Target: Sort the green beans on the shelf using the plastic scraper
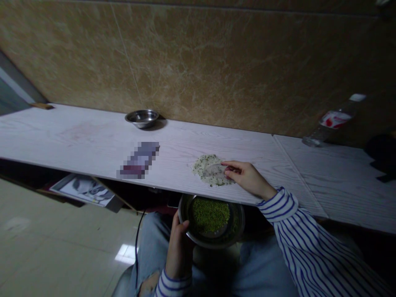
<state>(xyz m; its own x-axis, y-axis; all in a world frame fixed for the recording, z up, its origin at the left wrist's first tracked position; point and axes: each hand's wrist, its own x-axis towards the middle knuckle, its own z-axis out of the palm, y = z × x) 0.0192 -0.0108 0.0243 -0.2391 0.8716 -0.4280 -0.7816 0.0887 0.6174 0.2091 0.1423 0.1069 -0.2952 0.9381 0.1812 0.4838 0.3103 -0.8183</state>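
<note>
My left hand (179, 241) is closed on the left rim of a metal bowl (213, 244), held just below the table's front edge over my lap. Green beans that look like mung beans (210, 215) lie in the bowl, bunched to one side. On the table just beyond it spreads a flat heap of white grains (206, 162) mixed with green beans. My right hand (247, 177) reaches in from the right, pinching a thin translucent piece (213, 170) that rests over the heap. The exact kind of this piece is too blurred to tell.
A small steel bowl (142, 119) stands near the wall on the white wood-grain table (185, 140). A pixelated flat item (140, 160) lies left of the heap. At the right stands a clear plastic bottle (334, 121). Below the table edge, a drawer (85, 189) sticks out.
</note>
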